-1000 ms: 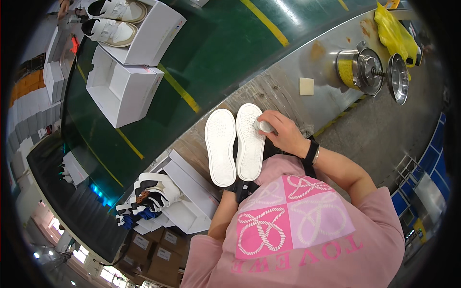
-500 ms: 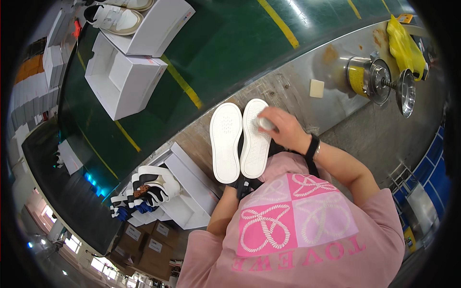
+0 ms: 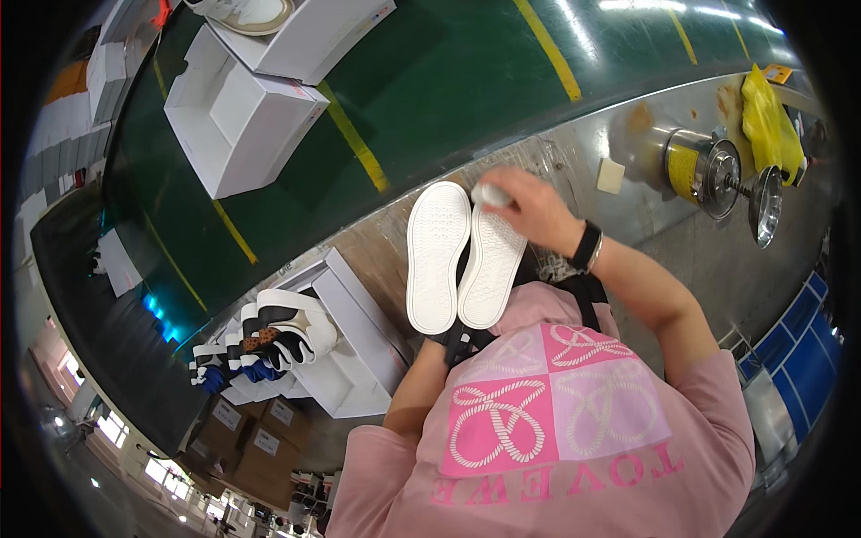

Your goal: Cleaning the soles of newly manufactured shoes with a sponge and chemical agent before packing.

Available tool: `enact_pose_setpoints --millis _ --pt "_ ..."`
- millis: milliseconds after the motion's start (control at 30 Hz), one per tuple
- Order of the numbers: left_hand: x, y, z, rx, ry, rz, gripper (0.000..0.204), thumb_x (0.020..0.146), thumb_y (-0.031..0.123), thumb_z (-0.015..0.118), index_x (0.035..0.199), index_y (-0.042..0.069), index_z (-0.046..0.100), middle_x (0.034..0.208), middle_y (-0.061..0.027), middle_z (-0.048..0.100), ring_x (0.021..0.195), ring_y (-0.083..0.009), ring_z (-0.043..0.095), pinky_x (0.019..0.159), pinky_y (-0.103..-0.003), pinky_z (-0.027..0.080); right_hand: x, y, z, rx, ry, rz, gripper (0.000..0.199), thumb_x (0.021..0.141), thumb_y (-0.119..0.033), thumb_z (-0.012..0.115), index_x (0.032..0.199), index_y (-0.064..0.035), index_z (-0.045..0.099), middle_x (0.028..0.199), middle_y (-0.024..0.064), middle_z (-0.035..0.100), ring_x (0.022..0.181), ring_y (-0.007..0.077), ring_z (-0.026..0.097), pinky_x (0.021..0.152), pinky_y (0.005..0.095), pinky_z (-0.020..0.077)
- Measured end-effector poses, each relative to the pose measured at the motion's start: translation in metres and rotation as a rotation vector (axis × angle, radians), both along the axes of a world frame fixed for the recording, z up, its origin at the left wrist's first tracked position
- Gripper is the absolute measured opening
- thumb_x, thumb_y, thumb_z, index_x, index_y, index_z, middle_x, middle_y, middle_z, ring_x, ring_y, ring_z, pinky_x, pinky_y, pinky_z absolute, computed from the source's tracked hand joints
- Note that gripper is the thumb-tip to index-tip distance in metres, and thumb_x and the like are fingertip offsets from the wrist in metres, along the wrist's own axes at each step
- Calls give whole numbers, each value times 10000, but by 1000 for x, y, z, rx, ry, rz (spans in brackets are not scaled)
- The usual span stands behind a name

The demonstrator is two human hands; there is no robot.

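Note:
A pair of shoes shows its white, textured soles upward: the left sole and the right sole lie side by side, with dark uppers partly visible beneath. My right hand is closed on a small round white pad at the toe end of the right sole; motion blurs the fingers. I cannot make out what the pad is made of. My left forearm reaches up to the heels, and the left hand itself is hidden behind the shoes.
A wooden-topped ledge borders the green conveyor belt. Open white shoeboxes stand on the belt. Left of me, several sneakers lie by another box. Rightward are a beige square, a metal pump can and a yellow bag.
My right hand has moved the white pad up to the toe end of the right sole. The shoes have shifted slightly and tilted clockwise; the whole view has turned a little.

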State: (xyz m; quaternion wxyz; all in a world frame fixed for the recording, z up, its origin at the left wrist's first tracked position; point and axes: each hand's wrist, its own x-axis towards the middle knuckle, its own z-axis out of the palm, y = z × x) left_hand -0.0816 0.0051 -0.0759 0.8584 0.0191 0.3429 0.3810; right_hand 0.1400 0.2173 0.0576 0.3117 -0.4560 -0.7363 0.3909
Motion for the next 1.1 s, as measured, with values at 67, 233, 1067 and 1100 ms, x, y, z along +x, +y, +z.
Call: enact_pose_setpoints --millis 67,233,1067,1100 --pt "3 -2 -1 17 9 0 662 1015 471 538 1534 99 364 1536 -149 457 1395 -300 459 1175 -466 357 -1 20 -7 -274 -65 -50 375 815 -88 796 1156 -62 642 1150 134 673 998 345 685 842 393 583" --pt "-12 -39 13 36 26 2 659 1014 466 541 1534 102 363 1536 -147 456 1398 -298 455 1178 -465 352 -31 14 33 -135 51 510 350 830 -115 777 1152 -127 640 1175 67 672 1103 297 658 901 396 566" --pt "-3 -35 5 112 184 11 648 1012 444 554 1534 115 357 1536 -138 450 1409 -287 438 1189 -459 327 -22 73 -7 -429 -178 207 438 872 -114 762 1278 -77 603 1113 160 682 916 250 711 779 346 571" --pt "-1 -33 3 118 189 8 647 1012 443 554 1534 116 357 1536 -138 449 1409 -287 437 1190 -458 326 -19 72 -1 -561 -136 143 459 870 -110 766 1295 -75 598 1090 153 685 872 210 712 745 329 567"
